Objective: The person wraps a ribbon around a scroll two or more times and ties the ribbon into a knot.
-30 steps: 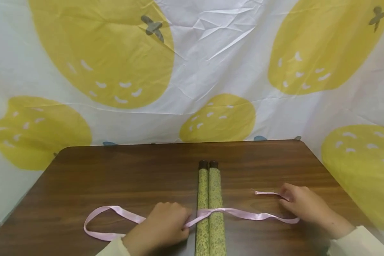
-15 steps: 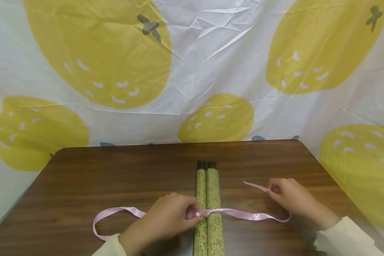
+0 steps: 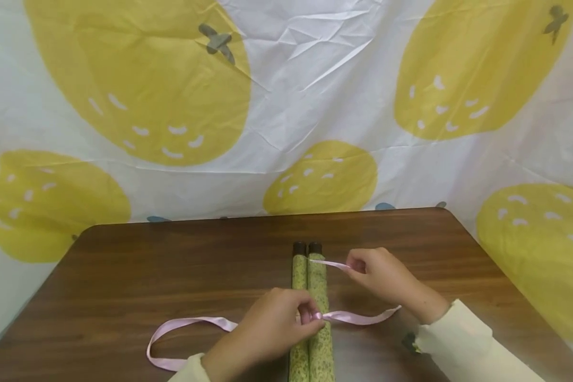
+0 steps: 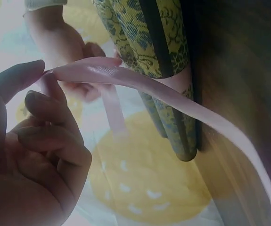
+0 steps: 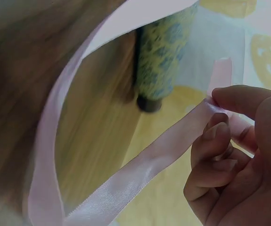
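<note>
In the head view, your left hand (image 3: 277,321) pinches the pink ribbon (image 3: 360,318) over two patterned rolls (image 3: 320,353) pointing away from you; your right hand (image 3: 382,276) pinches ribbon to their right. Left wrist: ribbon crosses the rolls. Right wrist: it curves from your pinch.

By the head camera, the table (image 3: 172,276) is looked down on and forward across from some way back, with the fruit-print cloth (image 3: 310,106) set across the upper half of the frame. From close by, the left hand (image 3: 274,323) is viewed at the left of the left wrist frame and the right hand (image 3: 387,276) at the lower right of the right wrist frame, the tabletop being turned to the right and left sides respectively. The ribbon (image 3: 358,318) and patterned rolls (image 3: 318,284) are shared by both wrist views
</note>
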The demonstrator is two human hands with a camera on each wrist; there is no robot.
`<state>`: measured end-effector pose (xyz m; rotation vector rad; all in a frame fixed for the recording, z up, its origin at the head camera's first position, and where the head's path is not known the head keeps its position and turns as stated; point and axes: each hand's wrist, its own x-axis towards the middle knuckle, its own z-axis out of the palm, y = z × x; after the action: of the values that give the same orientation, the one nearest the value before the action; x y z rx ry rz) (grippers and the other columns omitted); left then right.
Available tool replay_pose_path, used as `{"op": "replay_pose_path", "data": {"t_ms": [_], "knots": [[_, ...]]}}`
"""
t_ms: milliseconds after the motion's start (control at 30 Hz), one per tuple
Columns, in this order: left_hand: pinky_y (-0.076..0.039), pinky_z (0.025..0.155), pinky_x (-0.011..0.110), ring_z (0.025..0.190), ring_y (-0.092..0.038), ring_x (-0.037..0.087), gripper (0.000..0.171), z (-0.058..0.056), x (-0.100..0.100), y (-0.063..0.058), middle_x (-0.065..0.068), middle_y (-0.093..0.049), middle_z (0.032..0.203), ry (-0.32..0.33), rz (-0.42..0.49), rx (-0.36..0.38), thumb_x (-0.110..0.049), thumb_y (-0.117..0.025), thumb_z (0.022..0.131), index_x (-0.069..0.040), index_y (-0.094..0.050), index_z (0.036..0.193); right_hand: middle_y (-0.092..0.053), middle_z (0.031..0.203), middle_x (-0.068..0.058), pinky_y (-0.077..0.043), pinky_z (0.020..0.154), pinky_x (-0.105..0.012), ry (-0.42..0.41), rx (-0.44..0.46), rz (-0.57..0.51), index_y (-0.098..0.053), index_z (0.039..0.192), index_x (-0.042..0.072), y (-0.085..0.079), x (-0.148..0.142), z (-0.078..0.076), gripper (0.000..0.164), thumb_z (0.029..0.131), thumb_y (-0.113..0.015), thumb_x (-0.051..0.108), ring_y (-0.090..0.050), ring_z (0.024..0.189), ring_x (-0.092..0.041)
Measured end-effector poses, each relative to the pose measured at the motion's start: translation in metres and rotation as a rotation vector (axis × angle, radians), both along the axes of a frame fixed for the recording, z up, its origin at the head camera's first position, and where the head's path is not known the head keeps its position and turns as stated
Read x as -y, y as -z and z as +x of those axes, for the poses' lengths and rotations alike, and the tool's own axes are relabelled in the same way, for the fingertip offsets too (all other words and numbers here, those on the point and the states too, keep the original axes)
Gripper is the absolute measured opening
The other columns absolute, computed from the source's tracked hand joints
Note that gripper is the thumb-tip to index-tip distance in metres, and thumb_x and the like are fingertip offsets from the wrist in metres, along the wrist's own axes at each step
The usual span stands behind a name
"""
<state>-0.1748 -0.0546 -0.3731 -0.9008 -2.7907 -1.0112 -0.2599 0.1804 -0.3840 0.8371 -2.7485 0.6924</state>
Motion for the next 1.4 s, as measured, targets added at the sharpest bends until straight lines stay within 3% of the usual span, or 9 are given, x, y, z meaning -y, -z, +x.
{"op": "replay_pose_path", "data": {"t_ms": [300, 767, 1067, 1233, 1400], "knots": [[-0.044, 0.051, 0.014, 0.056, -0.052, 0.002, 0.009, -0.002, 0.003, -0.001, -0.011, -0.060, 0.065, 0.049, 0.126, 0.087, -0.023, -0.071, 0.080, -0.019, -0.065, 0.074, -0.057, 0.058, 0.010, -0.045, 0.047, -0.025, -0.042, 0.019, -0.028, -0.061, 0.072, 0.019, -0.001, 0.039, -0.006, 0.013, 0.084, -0.067, 0.018, -0.048, 0.050, -0.004], [-0.043, 0.049, 0.014, 0.054, -0.051, 0.002, 0.011, 0.000, 0.003, -0.005, -0.011, -0.062, 0.065, 0.048, 0.143, 0.106, -0.021, -0.071, 0.079, -0.018, -0.065, 0.071, -0.057, 0.057, 0.011, -0.046, 0.047, -0.024, -0.053, 0.071, -0.026, -0.063, 0.069, 0.022, 0.014, 0.055, -0.004, 0.014, 0.082, -0.068, 0.023, -0.050, 0.050, -0.004], [-0.043, 0.050, 0.015, 0.054, -0.052, 0.002, 0.011, -0.002, 0.006, -0.003, -0.010, -0.062, 0.066, 0.017, 0.137, 0.100, -0.021, -0.072, 0.078, -0.018, -0.064, 0.072, -0.059, 0.060, 0.012, -0.046, 0.047, -0.023, -0.070, 0.078, -0.087, -0.068, 0.082, 0.019, 0.010, 0.054, 0.009, 0.005, 0.084, -0.067, 0.024, -0.051, 0.051, -0.004], [-0.044, 0.048, 0.018, 0.055, -0.052, 0.005, 0.010, -0.005, 0.010, -0.005, -0.009, -0.063, 0.067, -0.026, 0.136, 0.141, -0.023, -0.073, 0.078, -0.019, -0.065, 0.073, -0.059, 0.063, 0.010, -0.047, 0.047, -0.023, -0.136, 0.073, -0.140, -0.065, 0.078, 0.020, -0.004, 0.048, 0.021, 0.008, 0.085, -0.066, 0.021, -0.051, 0.053, -0.006], [-0.046, 0.049, 0.019, 0.056, -0.055, 0.008, 0.010, -0.009, 0.015, -0.007, -0.009, -0.065, 0.068, -0.034, 0.130, 0.142, -0.023, -0.074, 0.078, -0.018, -0.066, 0.075, -0.057, 0.061, 0.008, -0.042, 0.043, -0.019, -0.271, 0.227, -0.224, -0.061, 0.071, 0.021, -0.017, 0.046, 0.036, 0.020, 0.088, -0.064, 0.031, -0.047, 0.049, -0.005]]}}
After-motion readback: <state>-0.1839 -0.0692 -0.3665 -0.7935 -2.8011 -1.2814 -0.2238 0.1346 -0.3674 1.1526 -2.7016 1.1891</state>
